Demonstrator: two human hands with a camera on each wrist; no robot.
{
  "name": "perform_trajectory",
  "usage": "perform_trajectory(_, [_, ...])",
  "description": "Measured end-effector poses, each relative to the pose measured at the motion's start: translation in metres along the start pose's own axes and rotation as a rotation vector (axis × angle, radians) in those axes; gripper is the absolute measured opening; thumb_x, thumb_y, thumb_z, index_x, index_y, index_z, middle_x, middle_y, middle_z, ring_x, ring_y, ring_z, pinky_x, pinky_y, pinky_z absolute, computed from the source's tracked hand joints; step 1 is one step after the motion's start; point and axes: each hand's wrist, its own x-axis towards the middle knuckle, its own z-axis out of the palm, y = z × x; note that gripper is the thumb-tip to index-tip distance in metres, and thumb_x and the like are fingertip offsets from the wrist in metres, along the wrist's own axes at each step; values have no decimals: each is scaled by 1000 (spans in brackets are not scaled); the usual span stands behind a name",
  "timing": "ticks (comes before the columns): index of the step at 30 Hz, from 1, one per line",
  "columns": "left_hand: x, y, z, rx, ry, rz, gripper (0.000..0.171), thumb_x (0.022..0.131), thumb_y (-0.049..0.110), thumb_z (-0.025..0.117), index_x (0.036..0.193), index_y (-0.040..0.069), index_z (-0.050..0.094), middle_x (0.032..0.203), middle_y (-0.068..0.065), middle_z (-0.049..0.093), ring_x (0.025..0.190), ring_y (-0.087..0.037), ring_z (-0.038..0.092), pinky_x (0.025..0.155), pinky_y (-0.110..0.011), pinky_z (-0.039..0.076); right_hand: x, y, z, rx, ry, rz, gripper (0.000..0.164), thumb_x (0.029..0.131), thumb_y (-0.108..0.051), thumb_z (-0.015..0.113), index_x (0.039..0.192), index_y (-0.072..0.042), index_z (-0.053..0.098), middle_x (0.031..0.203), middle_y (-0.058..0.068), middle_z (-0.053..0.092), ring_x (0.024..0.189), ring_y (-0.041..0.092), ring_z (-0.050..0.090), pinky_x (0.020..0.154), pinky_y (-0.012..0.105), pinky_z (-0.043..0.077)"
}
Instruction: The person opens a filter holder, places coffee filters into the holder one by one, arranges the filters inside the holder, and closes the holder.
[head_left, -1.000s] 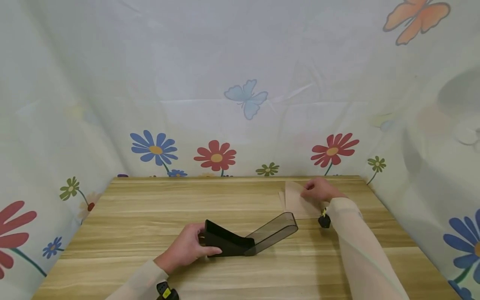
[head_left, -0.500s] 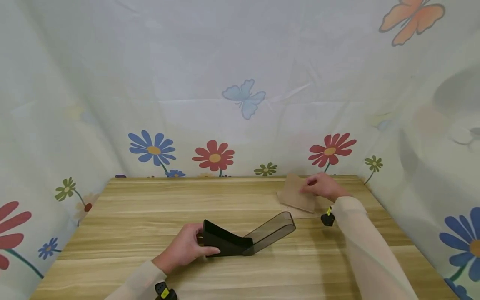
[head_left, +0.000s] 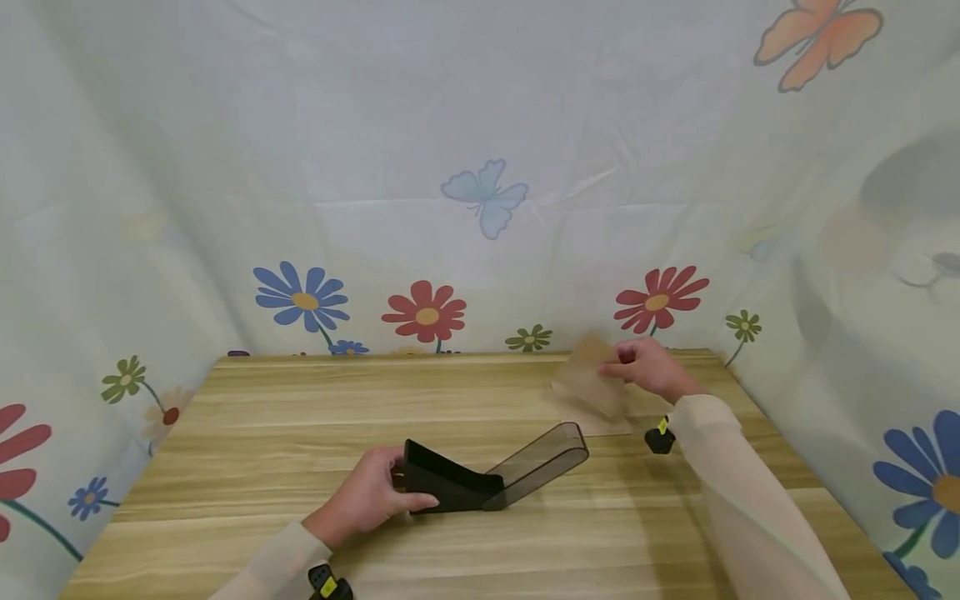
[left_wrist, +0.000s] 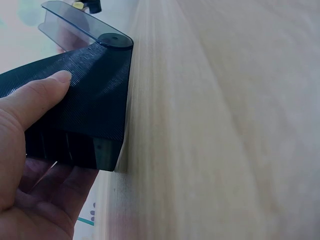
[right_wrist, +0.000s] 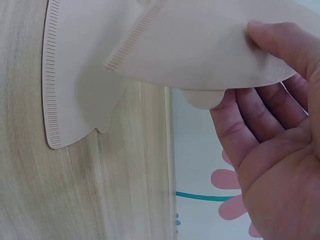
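Observation:
My left hand (head_left: 367, 492) grips the back end of a black coffee filter holder (head_left: 450, 487) standing on the table. Its smoky clear lid (head_left: 545, 457) is swung open toward the right. In the left wrist view the thumb lies on the ribbed side wall of the holder (left_wrist: 97, 90), with the fingers on its far side. At the back right, my right hand (head_left: 654, 367) pinches a brown paper coffee filter (head_left: 588, 377) between thumb and fingers, raised and tilted. The right wrist view shows its crimped edge. Below it, another coffee filter (right_wrist: 75, 75) lies flat on the table.
The wood-grain table (head_left: 315, 425) ends at a white curtain (head_left: 360, 167) printed with flowers and butterflies, hanging behind and at both sides. Black devices are strapped at the wrists, such as the right wrist device (head_left: 660, 437).
My right hand has lifted the coffee filter up and slightly back from the one lying beneath, uncovering more of it. The left hand and the holder stay in place.

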Motion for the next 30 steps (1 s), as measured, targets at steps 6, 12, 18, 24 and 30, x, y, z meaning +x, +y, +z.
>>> perform_trajectory(6, [0,-1,-1,-6,0,5,37,81,37,88,110,21,73,108,1,76,84,-11,70,71,-25,55,-2,-7,-2,-19,26,11,51,91,-39,79,69,-3,50,61,-3,38,63,18,39,61,32,39])
perform_trajectory(12, [0,-3,0,-6,-1,10,36,81,37,87,110,21,73,107,1,76,81,-11,70,68,-26,55,-5,-21,-5,-32,55,-53,51,90,-39,80,67,-6,49,60,-4,34,60,16,37,56,30,33])
perform_trajectory(18, [1,-4,0,-2,0,7,37,81,37,88,111,20,73,107,1,77,80,-11,69,67,-26,55,-9,-50,-10,-4,18,-104,33,90,-37,80,77,-9,69,65,-1,55,63,14,46,58,29,38])
perform_trajectory(24, [0,-3,0,12,1,-5,38,81,37,88,111,20,73,107,1,76,82,-12,69,69,-26,55,-13,-83,-14,-35,3,-163,50,88,-38,81,64,-9,50,59,-7,31,57,9,27,54,30,28])
perform_trajectory(30, [0,-3,-1,13,-1,-6,38,81,37,88,111,20,73,107,1,77,80,-13,67,67,-26,54,-21,-111,-13,-53,-11,-214,52,89,-35,81,62,-12,44,60,-7,26,57,8,24,53,31,27])
